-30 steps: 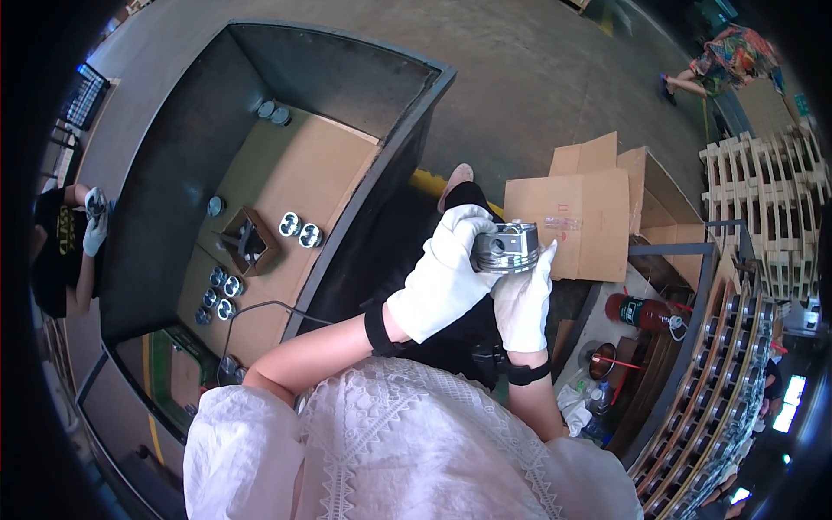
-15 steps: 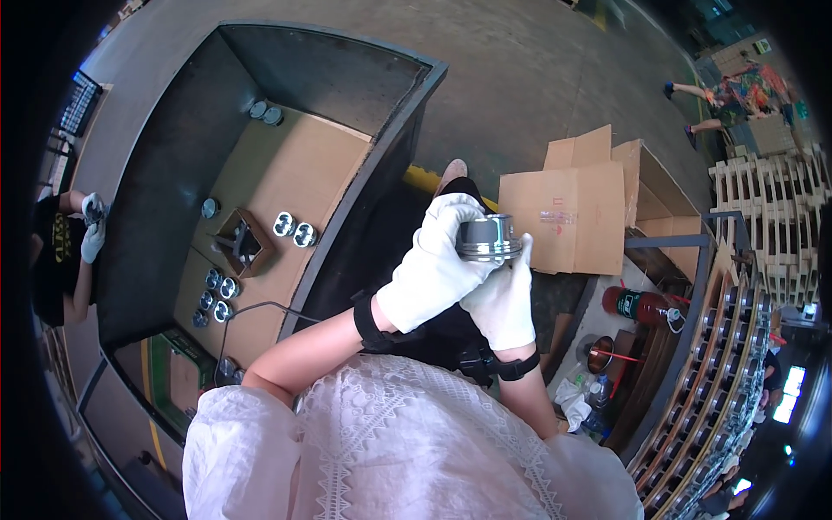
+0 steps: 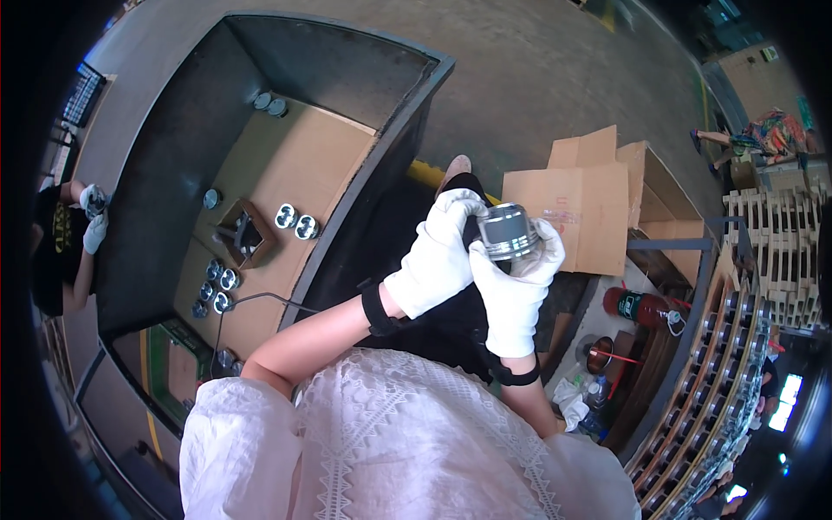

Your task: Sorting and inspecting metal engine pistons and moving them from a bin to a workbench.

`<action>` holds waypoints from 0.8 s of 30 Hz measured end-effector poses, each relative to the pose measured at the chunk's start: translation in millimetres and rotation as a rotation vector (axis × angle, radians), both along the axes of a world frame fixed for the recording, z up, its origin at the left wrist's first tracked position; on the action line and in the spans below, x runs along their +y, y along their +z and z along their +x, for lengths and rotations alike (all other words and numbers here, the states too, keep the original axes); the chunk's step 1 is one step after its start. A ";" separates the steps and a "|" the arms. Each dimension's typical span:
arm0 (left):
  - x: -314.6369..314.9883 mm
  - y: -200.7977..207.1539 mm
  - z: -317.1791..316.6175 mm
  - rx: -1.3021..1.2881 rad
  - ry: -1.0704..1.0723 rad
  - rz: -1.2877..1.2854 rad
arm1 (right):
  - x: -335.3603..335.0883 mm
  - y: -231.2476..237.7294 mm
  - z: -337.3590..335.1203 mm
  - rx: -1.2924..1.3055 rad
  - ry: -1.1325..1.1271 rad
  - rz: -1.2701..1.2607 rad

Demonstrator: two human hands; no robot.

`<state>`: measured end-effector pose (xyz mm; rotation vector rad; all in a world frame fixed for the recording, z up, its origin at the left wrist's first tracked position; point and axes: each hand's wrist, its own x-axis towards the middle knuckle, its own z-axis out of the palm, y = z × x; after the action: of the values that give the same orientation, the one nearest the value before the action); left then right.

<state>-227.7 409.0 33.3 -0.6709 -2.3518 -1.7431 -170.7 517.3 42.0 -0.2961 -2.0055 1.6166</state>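
Between my hands is a metal piston (image 3: 507,230) with a grey skirt and shiny ring grooves at its lower end, held tilted in front of my body. My right hand (image 3: 518,282), in a white glove, grips it from below and the right, thumb on its near left side. My left hand (image 3: 442,247), also white-gloved, has its bent fingers at the piston's upper left edge; its fingertips are partly hidden. Several similar pistons, among them a piston (image 3: 307,227) near the right edge, stand on brown cardboard in a dark metal bin (image 3: 347,74) to my left.
A small wooden box (image 3: 260,253) with dark items sits in the bin. An open cardboard carton (image 3: 572,208) stands ahead right. Rightward are a red-liquid bottle (image 3: 641,308), a rack of pistons (image 3: 711,390) and wooden pallets (image 3: 767,234). Another gloved person (image 3: 65,247) works beyond the bin.
My right hand has come up around the piston's right side, and the piston has moved slightly right and tilted. My left hand has shifted from wrapping it to its upper left edge.
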 end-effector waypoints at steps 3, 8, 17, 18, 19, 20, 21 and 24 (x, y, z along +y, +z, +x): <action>0.6 -7.5 2.0 -0.046 -0.040 -0.028 | -0.5 -1.5 -0.3 -0.022 -0.045 0.114; -2.5 -18.0 2.3 -0.083 0.013 -0.036 | -0.2 -4.5 -2.3 -0.054 -0.098 0.159; 1.4 42.2 16.9 0.106 0.006 -0.009 | 15.6 24.6 4.2 -0.039 0.382 -1.173; 3.5 44.2 17.5 0.148 0.018 0.004 | 16.9 23.8 3.6 -0.028 0.408 -1.285; 4.2 49.6 18.4 0.120 0.028 0.055 | 19.3 21.6 3.1 -0.016 0.434 -1.396; 4.9 52.9 19.3 0.126 0.033 0.055 | 20.8 17.6 3.8 -0.019 0.437 -1.399; 6.5 53.8 20.3 0.130 0.034 0.057 | 22.2 12.9 6.4 -0.053 0.414 -1.407; 10.5 50.5 20.3 0.151 0.034 0.067 | 21.2 6.5 12.8 -0.121 0.368 -1.378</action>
<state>-207.4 419.5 83.8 -0.7208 -2.1822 -1.6862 -157.9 538.5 48.6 -0.5109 -0.6829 3.0395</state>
